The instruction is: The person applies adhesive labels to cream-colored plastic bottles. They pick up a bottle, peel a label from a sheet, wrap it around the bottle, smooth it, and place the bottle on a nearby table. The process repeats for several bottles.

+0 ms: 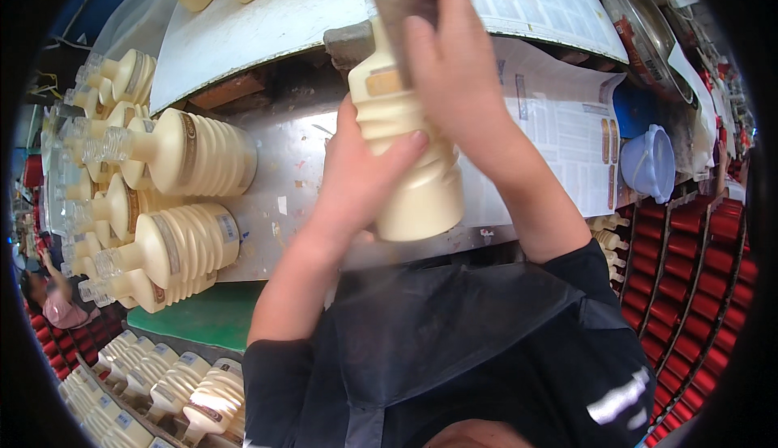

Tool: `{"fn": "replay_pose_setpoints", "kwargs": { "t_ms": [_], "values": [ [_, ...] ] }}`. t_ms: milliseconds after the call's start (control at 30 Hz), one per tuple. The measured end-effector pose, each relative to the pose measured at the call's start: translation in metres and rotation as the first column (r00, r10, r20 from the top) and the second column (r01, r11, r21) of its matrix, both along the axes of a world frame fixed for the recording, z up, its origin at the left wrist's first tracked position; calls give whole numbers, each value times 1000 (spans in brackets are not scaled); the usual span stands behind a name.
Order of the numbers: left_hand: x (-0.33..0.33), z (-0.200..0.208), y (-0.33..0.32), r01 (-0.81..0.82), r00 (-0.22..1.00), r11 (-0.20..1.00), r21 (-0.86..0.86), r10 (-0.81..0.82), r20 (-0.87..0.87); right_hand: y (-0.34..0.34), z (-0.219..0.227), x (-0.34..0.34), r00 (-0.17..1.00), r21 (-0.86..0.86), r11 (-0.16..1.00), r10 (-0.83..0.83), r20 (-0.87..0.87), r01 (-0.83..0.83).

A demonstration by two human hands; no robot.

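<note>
A cream-coloured bottle (421, 209) with a ribbed body and a clear neck is held tilted over the metal worktop, its base toward me. My left hand (356, 172) wraps round its middle, the thumb lying across the ribs. In my right hand (454, 67) is a dark, flat, rectangular pad (397, 31), lying against the bottle's shoulder and hiding part of it. This hand is slightly smeared by motion. Just below the pad, a gold-brown label (382, 83) shows on the shoulder. A grey block (350, 45) sits behind the bottle's neck.
Several similar bottles (194, 156) are stacked on their sides at left. More bottles (203, 395) fill a rack at lower left. Label sheets (559, 124) lie at right, near a lilac bucket (650, 163). Racks of red items (681, 270) stand at far right. A person (69, 306) is at far left.
</note>
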State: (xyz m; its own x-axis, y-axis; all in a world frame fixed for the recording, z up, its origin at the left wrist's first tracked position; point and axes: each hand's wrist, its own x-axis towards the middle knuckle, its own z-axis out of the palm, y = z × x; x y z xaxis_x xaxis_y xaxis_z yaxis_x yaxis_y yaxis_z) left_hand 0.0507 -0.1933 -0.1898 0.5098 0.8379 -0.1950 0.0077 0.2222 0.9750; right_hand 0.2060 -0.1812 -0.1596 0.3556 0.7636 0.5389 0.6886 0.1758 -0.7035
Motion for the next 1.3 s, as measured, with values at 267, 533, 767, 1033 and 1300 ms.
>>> {"fn": "replay_pose_setpoints", "kwargs": {
  "t_ms": [267, 533, 767, 1033, 1300],
  "values": [
    [3, 2, -1, 8, 991, 994, 107, 6, -131, -4, 32, -23, 948, -212, 969, -56, 315, 128],
    [2, 3, -1, -30, 972, 984, 175, 69, -223, -3, 22, -30, 946, -176, 982, 123, 299, -72],
    [7, -9, 19, -76, 991, 995, -59, 82, 105, -16, -15, 31, 988, -137, 989, 43, -149, -63],
    [5, -17, 22, -93, 981, 994, -52, 100, 166, -15, -38, 42, 999, -33, 999, -18, -47, 17],
    [5, -19, 20, -123, 987, 992, -26, 125, 96, -7, 3, -9, 999, -40, 999, -12, 34, 13]
  ]
}}
